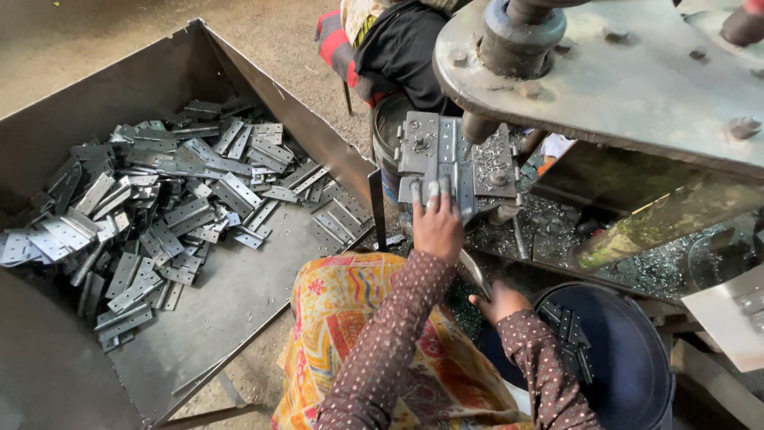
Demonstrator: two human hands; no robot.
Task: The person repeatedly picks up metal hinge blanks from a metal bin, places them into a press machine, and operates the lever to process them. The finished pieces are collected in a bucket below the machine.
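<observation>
My left hand reaches forward to the steel die fixture of a press. Its fingers lie close together on a grey hinge plate set against the fixture. My right hand is lower and nearer to me, closed around a thin metal rod that slants up toward the fixture. Both arms wear brown dotted sleeves. An orange patterned cloth covers my lap.
A large steel bin on the left holds several grey hinge plates. A dark blue bucket at the right holds a few plates. The heavy press body overhangs the fixture. Metal swarf litters the bed. Another person in dark clothing sits behind.
</observation>
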